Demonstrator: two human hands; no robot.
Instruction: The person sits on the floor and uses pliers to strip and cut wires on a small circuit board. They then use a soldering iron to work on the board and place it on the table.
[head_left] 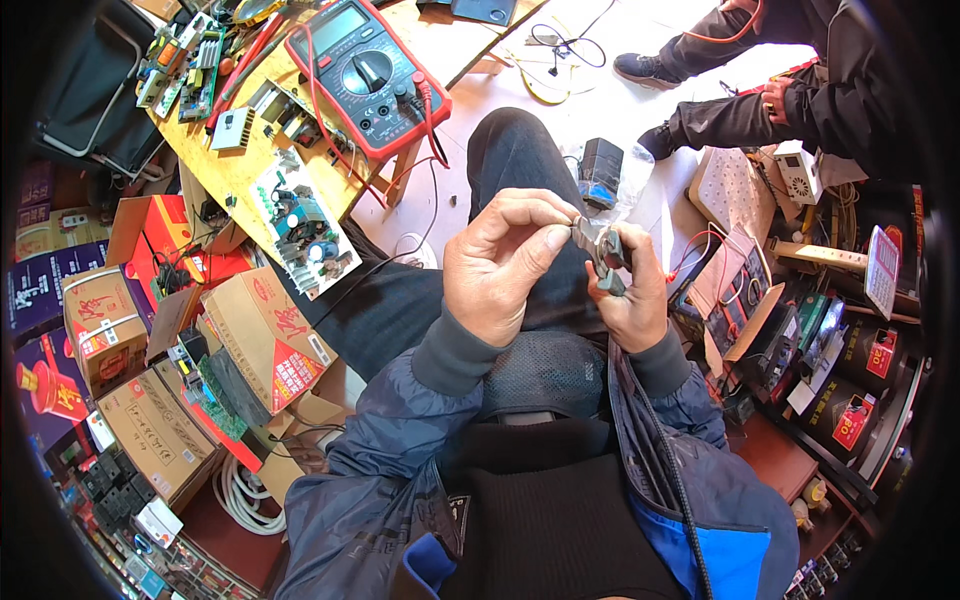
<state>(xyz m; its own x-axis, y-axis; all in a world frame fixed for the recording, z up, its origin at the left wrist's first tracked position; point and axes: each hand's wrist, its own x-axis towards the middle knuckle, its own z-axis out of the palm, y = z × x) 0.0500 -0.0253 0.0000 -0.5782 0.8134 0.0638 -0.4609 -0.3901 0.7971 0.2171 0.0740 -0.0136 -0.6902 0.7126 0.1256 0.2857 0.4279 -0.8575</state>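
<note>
Below the red digital multimeter (367, 72) on the wooden table (232, 172), we are pinching a small grey metal-and-plastic part (603, 256) over our lap, left hand (503, 262) and right hand (628, 295) both clamped on it, likely inspecting it, so turning it calls for steadiness.

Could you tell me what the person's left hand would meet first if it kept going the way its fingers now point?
The left hand points rightward, its fingertips already pinching the small grey tool that the right hand also holds. So it would likely meet that tool, then the right hand behind it; depth is hard to judge.
</note>
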